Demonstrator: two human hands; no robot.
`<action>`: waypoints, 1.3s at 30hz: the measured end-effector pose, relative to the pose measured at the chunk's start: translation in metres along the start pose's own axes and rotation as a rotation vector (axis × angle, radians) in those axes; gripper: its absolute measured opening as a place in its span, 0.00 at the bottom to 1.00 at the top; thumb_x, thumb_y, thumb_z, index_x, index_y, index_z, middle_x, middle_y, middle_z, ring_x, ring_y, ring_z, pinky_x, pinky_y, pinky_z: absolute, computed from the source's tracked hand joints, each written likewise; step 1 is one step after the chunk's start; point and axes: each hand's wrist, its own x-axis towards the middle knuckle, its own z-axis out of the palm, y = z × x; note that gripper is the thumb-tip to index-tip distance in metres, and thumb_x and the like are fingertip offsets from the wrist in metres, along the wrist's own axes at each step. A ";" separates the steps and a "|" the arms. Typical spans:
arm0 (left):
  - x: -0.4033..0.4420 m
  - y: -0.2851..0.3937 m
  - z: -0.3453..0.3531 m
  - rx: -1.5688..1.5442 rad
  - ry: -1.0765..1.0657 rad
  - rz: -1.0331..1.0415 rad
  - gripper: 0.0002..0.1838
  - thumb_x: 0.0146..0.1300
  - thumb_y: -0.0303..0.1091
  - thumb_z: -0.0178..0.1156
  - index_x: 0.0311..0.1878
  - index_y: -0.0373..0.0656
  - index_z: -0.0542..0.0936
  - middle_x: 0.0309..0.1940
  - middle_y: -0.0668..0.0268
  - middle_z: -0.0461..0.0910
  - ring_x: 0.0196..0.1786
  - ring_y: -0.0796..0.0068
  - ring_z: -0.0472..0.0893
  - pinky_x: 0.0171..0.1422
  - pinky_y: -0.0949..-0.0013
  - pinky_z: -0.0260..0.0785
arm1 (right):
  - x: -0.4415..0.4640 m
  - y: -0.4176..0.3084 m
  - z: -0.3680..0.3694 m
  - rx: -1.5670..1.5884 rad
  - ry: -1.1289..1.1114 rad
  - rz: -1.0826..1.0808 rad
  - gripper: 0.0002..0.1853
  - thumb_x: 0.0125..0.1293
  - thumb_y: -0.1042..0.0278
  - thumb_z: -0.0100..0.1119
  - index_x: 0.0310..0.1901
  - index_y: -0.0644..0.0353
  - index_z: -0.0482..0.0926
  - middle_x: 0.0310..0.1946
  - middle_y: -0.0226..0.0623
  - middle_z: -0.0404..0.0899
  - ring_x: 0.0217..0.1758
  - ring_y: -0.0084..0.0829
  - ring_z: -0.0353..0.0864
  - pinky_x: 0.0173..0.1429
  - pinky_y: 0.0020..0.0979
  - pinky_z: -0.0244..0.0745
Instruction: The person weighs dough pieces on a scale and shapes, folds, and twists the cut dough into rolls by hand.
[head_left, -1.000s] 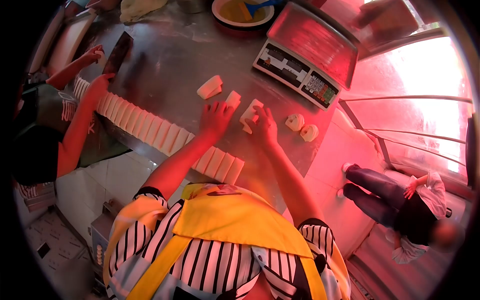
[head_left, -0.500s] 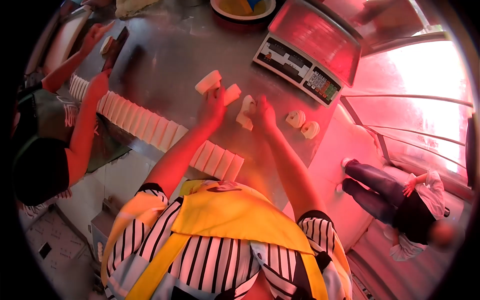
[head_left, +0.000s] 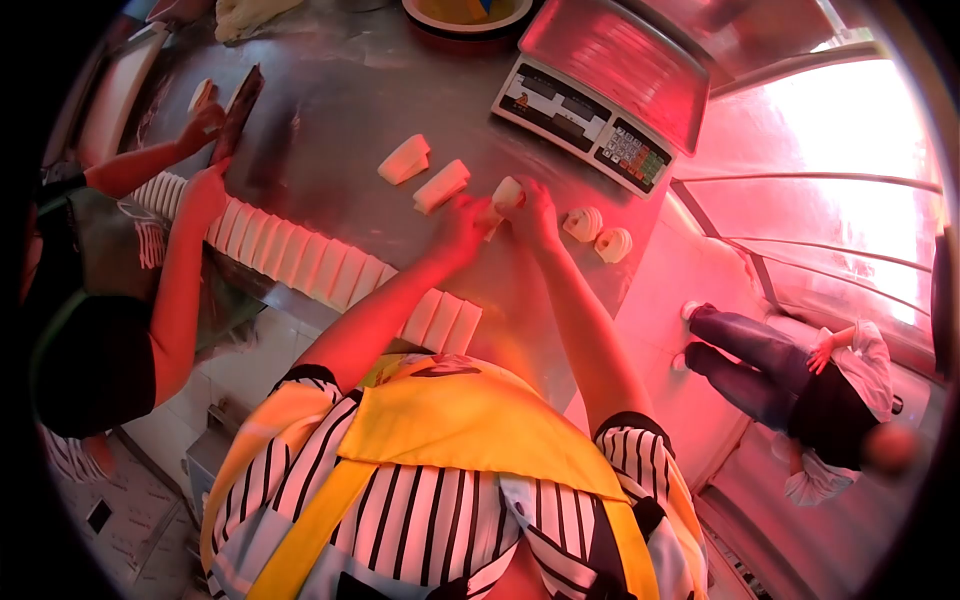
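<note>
A pale piece of dough (head_left: 508, 192) is between my two hands, above the metal table. My right hand (head_left: 534, 214) is closed round its upper part. At its lower end, my left hand (head_left: 463, 232) has its fingers pinched on the dough, partly hidden. Just beyond my left hand lie two folded dough pieces, one nearer (head_left: 441, 187) and one farther left (head_left: 404, 160). To the right of my right hand sit two coiled dough rolls, one closer (head_left: 582, 224) and one nearer the table edge (head_left: 613, 244).
A long row of dough slices (head_left: 300, 262) lines the table's near edge. At left, a co-worker's hands (head_left: 205, 190) work with a wide-bladed knife (head_left: 238, 112). A digital scale (head_left: 585, 120) and a bowl (head_left: 468, 28) stand at the back. Another person (head_left: 800, 390) is at right.
My left hand has left the two folded pieces, now lying on the table, and moved right to the dough in my right hand. That dough has been raised and turned. The co-worker's far hand came nearer the knife.
</note>
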 end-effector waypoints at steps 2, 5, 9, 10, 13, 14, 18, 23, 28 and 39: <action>0.004 -0.010 -0.005 -0.159 -0.029 -0.052 0.17 0.51 0.29 0.62 0.45 0.40 0.73 0.41 0.52 0.73 0.44 0.52 0.74 0.46 0.59 0.68 | -0.001 0.000 -0.002 0.030 -0.028 0.016 0.32 0.46 0.68 0.67 0.57 0.59 0.70 0.48 0.45 0.70 0.50 0.42 0.73 0.55 0.36 0.69; 0.003 -0.004 -0.007 0.015 -0.113 -0.060 0.16 0.52 0.32 0.63 0.44 0.39 0.74 0.38 0.54 0.75 0.43 0.54 0.75 0.47 0.59 0.68 | 0.002 0.004 -0.004 0.050 -0.093 0.026 0.33 0.45 0.68 0.68 0.57 0.57 0.71 0.51 0.45 0.71 0.54 0.41 0.72 0.59 0.34 0.68; 0.003 0.014 -0.006 0.081 -0.028 -0.235 0.15 0.52 0.36 0.64 0.40 0.38 0.75 0.36 0.54 0.78 0.45 0.57 0.77 0.48 0.58 0.68 | 0.003 0.000 -0.005 0.023 -0.134 0.001 0.33 0.44 0.70 0.68 0.57 0.57 0.71 0.50 0.45 0.71 0.54 0.41 0.73 0.59 0.34 0.68; 0.004 0.016 -0.007 0.066 -0.032 -0.280 0.15 0.52 0.36 0.64 0.39 0.38 0.75 0.37 0.54 0.78 0.46 0.58 0.77 0.48 0.58 0.68 | 0.003 -0.002 -0.006 0.011 -0.140 0.010 0.33 0.44 0.70 0.69 0.57 0.58 0.71 0.50 0.45 0.71 0.53 0.41 0.73 0.59 0.34 0.68; 0.009 0.016 -0.011 -0.011 -0.196 -0.427 0.19 0.51 0.37 0.64 0.43 0.37 0.73 0.41 0.52 0.78 0.49 0.59 0.77 0.49 0.58 0.68 | -0.001 -0.009 -0.003 0.022 -0.037 0.017 0.32 0.43 0.69 0.70 0.54 0.59 0.72 0.47 0.44 0.73 0.52 0.39 0.73 0.59 0.34 0.68; 0.012 0.015 -0.013 -0.043 -0.278 -0.481 0.20 0.51 0.37 0.64 0.45 0.37 0.72 0.42 0.52 0.77 0.50 0.60 0.77 0.49 0.59 0.69 | -0.002 -0.014 -0.003 0.135 -0.037 0.097 0.31 0.43 0.69 0.71 0.53 0.59 0.73 0.45 0.42 0.74 0.50 0.38 0.74 0.56 0.33 0.69; 0.016 0.007 -0.026 0.129 -0.149 -0.335 0.20 0.52 0.37 0.63 0.46 0.38 0.73 0.43 0.54 0.77 0.49 0.59 0.78 0.50 0.59 0.69 | -0.001 -0.009 0.003 0.483 0.058 0.256 0.25 0.44 0.66 0.72 0.45 0.60 0.74 0.36 0.36 0.75 0.39 0.31 0.74 0.46 0.31 0.72; -0.015 0.032 -0.050 0.304 0.089 -0.018 0.14 0.54 0.36 0.61 0.42 0.40 0.76 0.38 0.56 0.78 0.48 0.59 0.77 0.53 0.60 0.67 | -0.073 0.044 0.036 -0.445 -0.239 -0.367 0.23 0.46 0.64 0.72 0.42 0.61 0.72 0.34 0.33 0.71 0.38 0.30 0.72 0.41 0.32 0.72; -0.068 0.008 -0.057 0.049 -0.578 -0.035 0.14 0.60 0.35 0.58 0.47 0.39 0.76 0.42 0.56 0.78 0.47 0.62 0.78 0.52 0.63 0.69 | -0.160 -0.011 0.031 -0.357 -0.282 -0.311 0.25 0.42 0.62 0.72 0.40 0.62 0.72 0.37 0.44 0.73 0.41 0.48 0.74 0.46 0.41 0.72; -0.093 0.035 -0.067 -1.246 -0.690 -0.455 0.31 0.67 0.58 0.45 0.51 0.34 0.76 0.47 0.59 0.79 0.53 0.68 0.77 0.59 0.63 0.67 | -0.170 -0.077 -0.063 0.614 -0.299 0.143 0.23 0.48 0.74 0.67 0.48 0.63 0.71 0.40 0.35 0.73 0.44 0.25 0.74 0.47 0.27 0.71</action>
